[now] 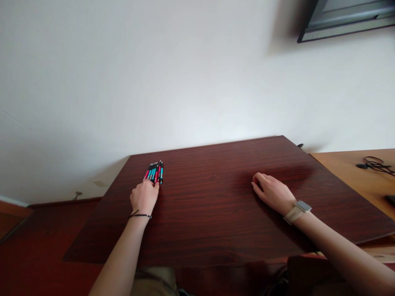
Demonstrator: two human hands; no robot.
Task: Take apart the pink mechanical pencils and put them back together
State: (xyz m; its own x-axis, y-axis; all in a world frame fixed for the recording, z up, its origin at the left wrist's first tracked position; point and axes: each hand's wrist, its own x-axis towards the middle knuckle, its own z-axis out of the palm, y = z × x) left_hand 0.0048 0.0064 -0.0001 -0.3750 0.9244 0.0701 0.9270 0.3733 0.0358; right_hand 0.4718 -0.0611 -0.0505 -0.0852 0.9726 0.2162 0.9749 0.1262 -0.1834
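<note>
A bundle of several pens point(155, 170) with pink, teal and black barrels lies side by side at the far left of a dark red wooden table point(216, 213). My left hand point(144, 196) rests palm down on the table, its fingertips lying over the near ends of the pens. A thin black band circles that wrist. My right hand point(271, 192) rests on the tabletop toward the right, fingers loosely curled, nothing in it. A pale smartwatch point(298, 210) sits on its wrist.
A white wall rises behind the table. To the right stands a lighter wooden desk point(354, 172) with dark cables point(375, 163) on it. A dark framed object point(345, 18) hangs at the top right. Red-brown floor point(37, 246) lies to the left.
</note>
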